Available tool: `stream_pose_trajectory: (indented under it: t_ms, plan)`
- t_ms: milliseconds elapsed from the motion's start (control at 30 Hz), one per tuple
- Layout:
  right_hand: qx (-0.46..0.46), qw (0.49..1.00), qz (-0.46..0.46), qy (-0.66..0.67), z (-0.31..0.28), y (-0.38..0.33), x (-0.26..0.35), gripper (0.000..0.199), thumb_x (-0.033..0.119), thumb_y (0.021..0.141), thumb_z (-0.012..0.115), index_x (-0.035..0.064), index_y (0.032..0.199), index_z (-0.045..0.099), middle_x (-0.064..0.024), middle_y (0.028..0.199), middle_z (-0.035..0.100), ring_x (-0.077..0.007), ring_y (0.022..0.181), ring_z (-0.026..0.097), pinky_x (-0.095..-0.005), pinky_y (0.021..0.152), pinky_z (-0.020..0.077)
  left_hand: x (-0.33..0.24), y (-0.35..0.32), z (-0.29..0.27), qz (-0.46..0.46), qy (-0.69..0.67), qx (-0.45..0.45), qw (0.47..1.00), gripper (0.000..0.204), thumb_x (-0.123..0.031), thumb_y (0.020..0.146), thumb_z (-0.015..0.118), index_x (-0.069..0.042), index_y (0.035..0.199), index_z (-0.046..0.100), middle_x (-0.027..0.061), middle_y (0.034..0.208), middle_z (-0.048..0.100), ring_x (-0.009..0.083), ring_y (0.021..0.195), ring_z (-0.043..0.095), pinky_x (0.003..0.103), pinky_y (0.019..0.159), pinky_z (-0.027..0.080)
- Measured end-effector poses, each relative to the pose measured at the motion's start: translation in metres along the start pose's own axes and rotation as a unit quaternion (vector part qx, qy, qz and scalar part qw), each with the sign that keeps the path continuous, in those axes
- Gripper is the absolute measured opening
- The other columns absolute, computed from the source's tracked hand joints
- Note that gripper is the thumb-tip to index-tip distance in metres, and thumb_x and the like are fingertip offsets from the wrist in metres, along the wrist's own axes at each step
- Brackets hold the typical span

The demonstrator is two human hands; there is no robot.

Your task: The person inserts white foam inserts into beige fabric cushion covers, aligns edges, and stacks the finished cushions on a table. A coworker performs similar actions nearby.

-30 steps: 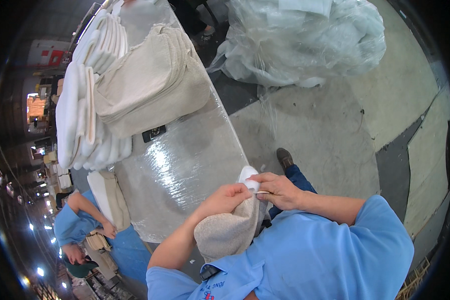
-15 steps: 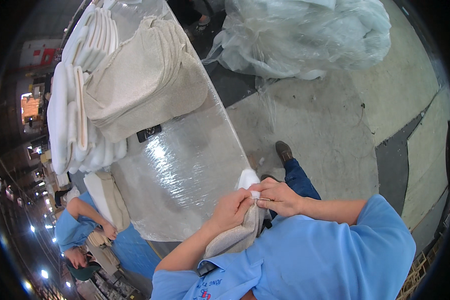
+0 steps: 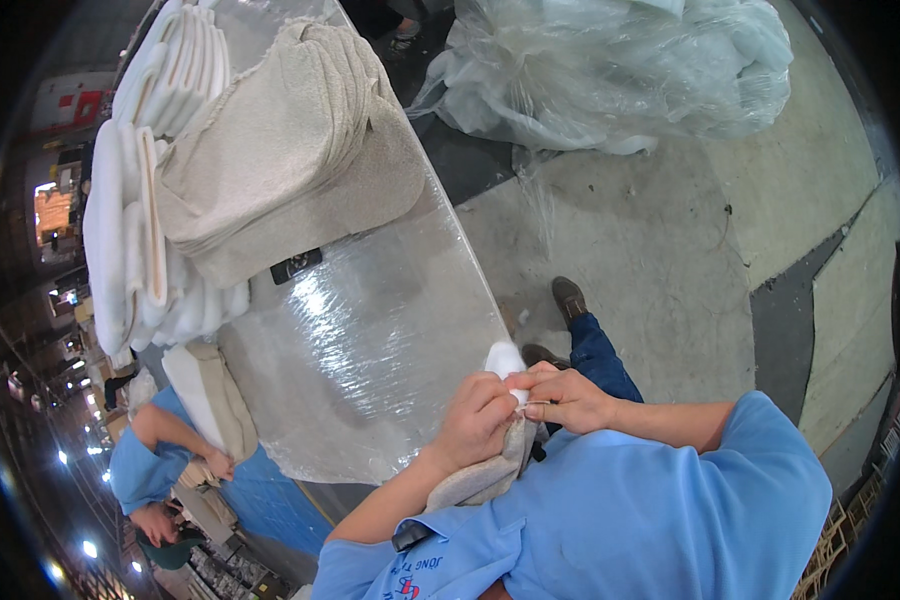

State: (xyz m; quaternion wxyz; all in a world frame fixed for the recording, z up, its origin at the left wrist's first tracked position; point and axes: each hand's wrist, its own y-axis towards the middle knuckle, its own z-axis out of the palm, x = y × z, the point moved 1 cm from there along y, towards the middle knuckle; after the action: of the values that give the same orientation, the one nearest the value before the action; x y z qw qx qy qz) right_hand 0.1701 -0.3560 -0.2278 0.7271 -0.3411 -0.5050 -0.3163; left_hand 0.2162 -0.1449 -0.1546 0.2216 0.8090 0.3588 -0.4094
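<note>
Close to my body, a beige fabric cover [image 3: 478, 482] hangs from my hands, with white padding [image 3: 504, 357] sticking out of its upper end. My left hand [image 3: 475, 418] is closed on the cover's edge. The fingers of my right hand [image 3: 568, 398] pinch the same edge from the other side, and both hands nearly meet there. A thin light strip or cord shows by my right fingertips. On the table, a stack of beige fabric covers [image 3: 280, 150] lies beyond my left hand, with a small dark phone-like object [image 3: 297, 266] at its near edge.
The table [image 3: 370, 330] is covered in shiny clear plastic. Folded white padding [image 3: 115, 240] is piled along its left side. A large bag of clear plastic [image 3: 610, 75] lies on the floor beyond. At the lower left, a co-worker [image 3: 160, 440] in blue handles a beige-and-white cushion [image 3: 212, 400].
My left hand has shifted slightly right and down along the cover's edge. The cover's hanging part has swung a little right. The padding end sits slightly lower.
</note>
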Motion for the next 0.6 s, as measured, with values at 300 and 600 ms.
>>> stream_pose_trajectory:
  t_ms: [300,600]
  plan:
    - [-0.077,0.977,0.047,0.195,0.011,0.002,0.0,0.018,0.013,0.104,0.065,-0.0012,0.109,0.076,-0.0127,0.158,0.048,-0.0237,0.138,0.05,-0.0393,0.115,0.0417,0.009,-0.005,0.004,-0.119,-0.072,-0.024,0.99,0.008,-0.005,0.092,0.073,-0.004,0.095,0.065,0.0107,0.09,0.06,0.0336,0.088,0.058,0.041,0.083,0.048]
    - [-0.144,0.94,0.154,0.268,0.017,0.014,-0.016,0.021,0.011,0.106,0.061,-0.0043,0.109,0.075,-0.0092,0.148,0.051,-0.0189,0.129,0.053,-0.0339,0.11,0.0437,0.025,0.004,0.008,-0.45,-0.267,0.009,0.852,0.018,-0.016,0.106,0.064,-0.001,0.099,0.068,0.0024,0.082,0.066,0.008,0.08,0.057,0.027,0.073,0.048]
